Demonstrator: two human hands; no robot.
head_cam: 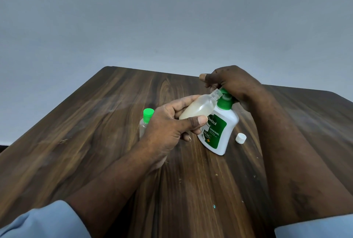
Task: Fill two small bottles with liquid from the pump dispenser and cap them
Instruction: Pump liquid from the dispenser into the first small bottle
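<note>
1. Head view, leftmost of the group: a green-capped bottle (148,113), small and clear, stands on the tabletop (95,123), partly hidden behind the left hand. With its cap on it looks like the finished one, though I cannot tell how much liquid it holds.
2. The left hand (170,126) holds the open bottle (200,106) up off the tabletop, its fingers (183,103) and thumb wrapped round the body. The bottle is tilted, with its bare neck right at the spout of the dispenser. Milky liquid fills the lower part, and the part near the neck looks empty. Filling seems under way, not done.
3. The pump dispenser (219,130), white with a green label and pump, rests its base on the tabletop just right of that hand. It looks tipped a little.
4. The right hand (233,82) sits on top of the pump, its fingers (210,80) curled over the pump head, placed to press down.
5. A white cap (240,138) lies on the tabletop just right of the dispenser, not touching it. It probably belongs to the open bottle.
6. What seems left is to top up this bottle, draw it away and screw on the white cap.
7. Nothing lies between the bottle and its cap except the dispenser itself. The right forearm passes close by the cap.
</note>
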